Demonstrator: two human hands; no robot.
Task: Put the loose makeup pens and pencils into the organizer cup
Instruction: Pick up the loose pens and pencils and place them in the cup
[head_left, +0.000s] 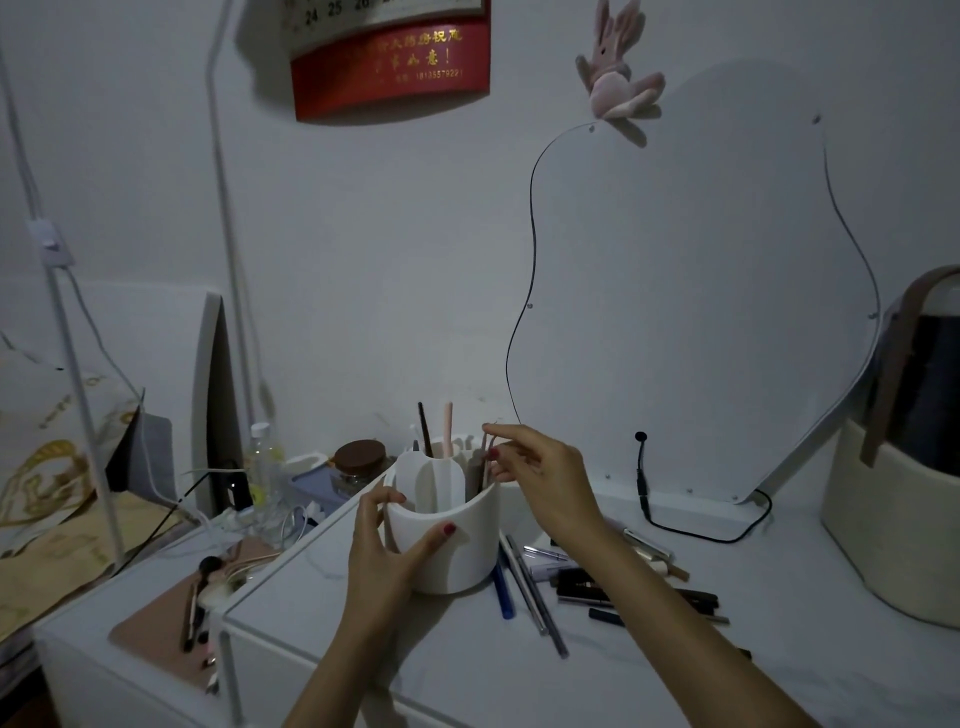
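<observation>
The white organizer cup (457, 556) stands on the white tabletop, with inner dividers. My left hand (384, 556) grips its left side, thumb across the front. My right hand (540, 478) hovers over the cup's right rim, fingers pinching a thin pale pen (484, 460) that stands in the right compartment. A dark pencil (425, 428) and a pink pen (447, 428) stick up from the back compartment. Several loose pens and pencils (535, 597) lie on the table right of the cup, including a blue pen (503, 590) and dark tubes (582, 584).
A wavy-edged mirror (701, 291) leans on the wall behind, with a black cable (691, 530) at its foot. A cream basket (893, 519) stands at the right. A brown-lidded jar (361, 462), a clear bottle (265, 467) and brushes on a pink mat (171, 623) sit to the left.
</observation>
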